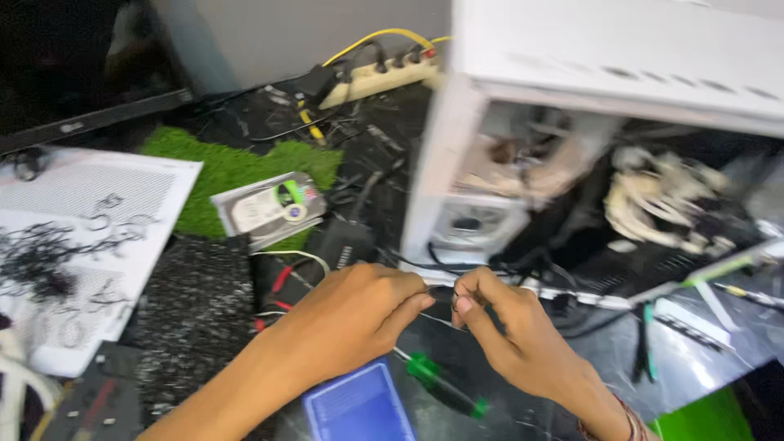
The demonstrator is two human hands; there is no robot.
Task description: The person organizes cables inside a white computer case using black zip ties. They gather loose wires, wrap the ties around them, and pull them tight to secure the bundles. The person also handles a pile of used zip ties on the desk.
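My left hand [351, 314] and my right hand [510, 331] meet just in front of an open white computer case [604, 82]. Both pinch a thin black cable [441, 291] between thumb and fingertips. The cable runs back toward the case's lower edge. Under my hands lies a green-handled screwdriver [445, 384] beside a small blue tray [359, 407]. Inside the case I see pale bundled wires [661, 200] and a fan [474, 224], all blurred.
A hard drive [269, 208] rests on a patch of green turf [237, 167]. A white mesh panel [82, 245] strewn with black ties lies at left. A power strip [380, 77] with yellow cables sits at the back. Green-tipped tools [649, 343] lie at right.
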